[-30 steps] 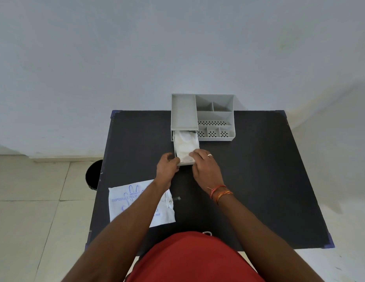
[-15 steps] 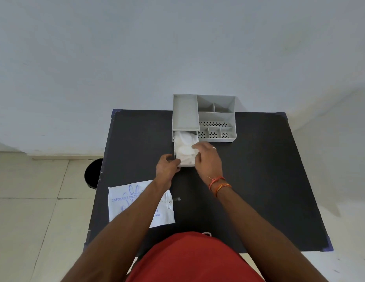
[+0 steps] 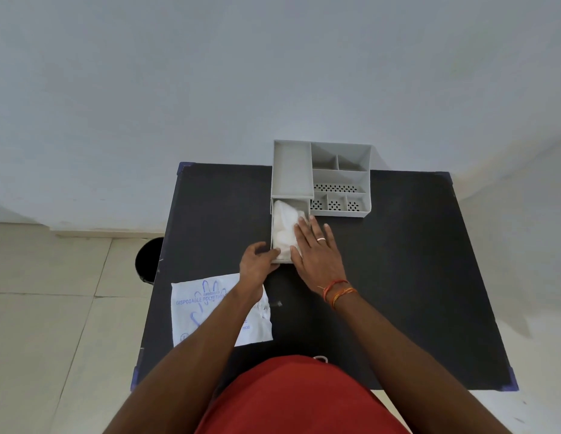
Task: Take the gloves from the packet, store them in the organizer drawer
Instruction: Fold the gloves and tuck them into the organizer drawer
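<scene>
Gloves (image 3: 284, 230) sit in the pulled-out drawer (image 3: 284, 261), and your right hand (image 3: 315, 252) has flattened onto them.

A second ago that hand was curled at the drawer's front edge. It has since slid forward and spread out, so its straight fingers now lie along the right side of the white bundle, pressing it down and gripping nothing. To my eye this means the storing is nearly done and you are tamping the gloves low enough to clear the organizer (image 3: 338, 180) above them. Your left hand (image 3: 257, 261) has stayed put, its fingers curled round the drawer's front left corner to steady it. The packet (image 3: 194, 308) lies flat on the table (image 3: 398, 261) under your left forearm, well apart from the drawer. The drawer is not yet pushed in.
</scene>
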